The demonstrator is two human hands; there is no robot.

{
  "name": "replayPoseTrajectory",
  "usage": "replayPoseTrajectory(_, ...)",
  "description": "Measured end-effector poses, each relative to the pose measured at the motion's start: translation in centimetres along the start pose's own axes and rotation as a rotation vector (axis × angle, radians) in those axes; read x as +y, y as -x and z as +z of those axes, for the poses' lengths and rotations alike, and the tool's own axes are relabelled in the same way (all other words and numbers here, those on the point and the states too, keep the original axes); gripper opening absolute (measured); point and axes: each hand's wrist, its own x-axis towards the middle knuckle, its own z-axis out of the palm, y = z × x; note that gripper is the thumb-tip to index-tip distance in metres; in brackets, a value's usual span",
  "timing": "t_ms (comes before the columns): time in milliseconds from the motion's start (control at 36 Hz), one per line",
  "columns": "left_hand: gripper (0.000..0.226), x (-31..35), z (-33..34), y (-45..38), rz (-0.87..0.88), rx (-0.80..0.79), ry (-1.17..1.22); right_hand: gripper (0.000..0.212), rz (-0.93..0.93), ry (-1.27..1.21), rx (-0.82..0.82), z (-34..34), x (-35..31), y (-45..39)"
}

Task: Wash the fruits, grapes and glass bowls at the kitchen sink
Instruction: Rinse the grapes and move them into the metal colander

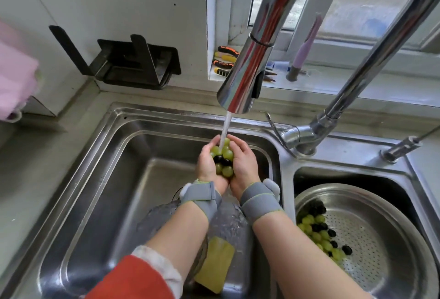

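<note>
Green and black grapes (pixel 222 159), yellow sponge (pixel 215 264) (grey wristbands (pixel 258 199)).

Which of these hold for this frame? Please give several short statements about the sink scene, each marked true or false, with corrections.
1. Both hands cup a cluster of green and dark grapes under the running stream of tap water. True.
2. The perforated steel colander in the right basin is empty. False: it holds green and dark grapes.
3. The left hand and the right hand hold the cluster between them. True.
4. The yellow rectangular sponge lies on the windowsill. False: it is in the left basin, below the forearms.
</note>
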Motion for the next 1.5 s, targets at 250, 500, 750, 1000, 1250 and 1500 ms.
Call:
replayPoseTrajectory(250,0.016,3.6,2.1,-3.4,0.058,0.106,-0.08,0.018,0.097,-0.031,-0.031,3.7,-1.9,-3.9)
replayPoseTrajectory(500,0.009,3.6,1.3,-3.0,-0.007,0.049,-0.127,0.013,0.082,-0.042,-0.045,3.6,-2.1,-2.6)
replayPoseTrajectory(750,0.028,0.6,-2.0,0.3,0.145,-0.027,-0.187,0.017,0.049,0.028,-0.045,1.2,-0.5,2.1)
replayPoseTrajectory(1000,0.027,-1.0,-3.5,5.4,0.223,0.071,-0.394,0.018,-0.043,0.229,0.043,-0.4,2.2,6.0)
replayPoseTrajectory(1250,0.024,5.5,-3.1,8.7,0.489,0.061,-0.425,0.025,-0.168,0.21,-0.151,6.4,-0.3,9.3)
replayPoseTrajectory(1500,0.018,3.3,-6.6,9.6,0.201,0.249,-0.581,0.018,0.123,0.351,-0.018,3.5,6.0,10.0)
